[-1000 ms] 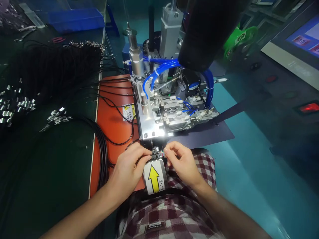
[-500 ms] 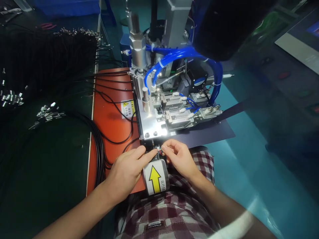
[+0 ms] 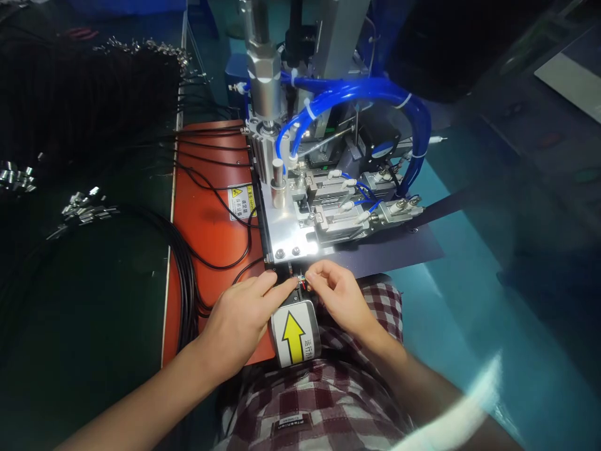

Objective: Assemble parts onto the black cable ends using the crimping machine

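While my R hand [image 3: 340, 297] keeps thumb and forefinger pressed together, it seems to pinch the small coloured wires [image 3: 303, 284], red one incl., at their R side. My L hand [image 3: 237, 316] comes from the other side, palm down; two of its tips are apart, one reaching close to the same wires, but whether it holds sth. underneath I cannot tell. These wires are at the small dark fixture [image 3: 295, 296], just off the front edge of the silver plate [image 3: 284, 233] and betw. my hands; exact seating is too small to see. I judge that control is mainly w/ the R pinch, the L tip giving support, approx. The yellow arrow label [image 3: 293, 338] is nearer to my body; black cables [image 3: 186, 294] curve over the orange base [image 3: 200, 216], on L.
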Motion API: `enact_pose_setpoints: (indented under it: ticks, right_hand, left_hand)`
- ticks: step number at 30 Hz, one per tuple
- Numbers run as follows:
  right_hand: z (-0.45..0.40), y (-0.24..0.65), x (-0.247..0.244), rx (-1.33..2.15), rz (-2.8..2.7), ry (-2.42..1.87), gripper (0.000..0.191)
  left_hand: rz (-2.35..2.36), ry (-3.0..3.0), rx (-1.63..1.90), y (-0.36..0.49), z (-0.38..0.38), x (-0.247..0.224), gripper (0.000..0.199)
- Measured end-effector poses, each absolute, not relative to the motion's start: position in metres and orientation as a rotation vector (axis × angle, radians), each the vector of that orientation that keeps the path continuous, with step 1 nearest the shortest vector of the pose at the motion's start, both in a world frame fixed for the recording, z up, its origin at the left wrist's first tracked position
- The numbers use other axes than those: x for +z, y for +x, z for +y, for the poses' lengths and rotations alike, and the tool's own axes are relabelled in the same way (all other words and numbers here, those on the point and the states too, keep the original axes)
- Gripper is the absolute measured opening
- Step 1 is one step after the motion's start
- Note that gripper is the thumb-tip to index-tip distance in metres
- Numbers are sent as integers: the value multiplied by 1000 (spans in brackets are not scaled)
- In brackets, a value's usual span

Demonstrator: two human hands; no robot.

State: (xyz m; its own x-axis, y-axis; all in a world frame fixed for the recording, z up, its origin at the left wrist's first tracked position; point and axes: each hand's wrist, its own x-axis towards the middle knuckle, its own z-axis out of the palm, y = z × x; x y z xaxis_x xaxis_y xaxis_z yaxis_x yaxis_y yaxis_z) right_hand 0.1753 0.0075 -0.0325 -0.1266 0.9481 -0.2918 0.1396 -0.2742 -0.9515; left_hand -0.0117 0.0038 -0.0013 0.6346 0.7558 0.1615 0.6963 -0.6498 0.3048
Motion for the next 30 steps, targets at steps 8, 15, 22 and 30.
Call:
enact_pose_setpoints:
  ticks: [8, 15, 22, 30]
  right_hand:
    - [6, 175, -33, 1454, -1281, -1453, 19]
    - [6, 173, -31, 1515, -1218, -1472, 20]
    - [7, 174, -30, 1579, -1174, -1461, 21]
    - [8, 175, -34, 1506, -1234, -1460, 21]
  left_hand:
    - [1215, 2661, 378, -11, 3, -2, 39]
    - [1237, 2713, 354, -10, 3, -3, 38]
    - [1218, 2723, 359, -11, 3, -4, 38]
    - [1227, 2735, 365, -11, 3, -4, 39]
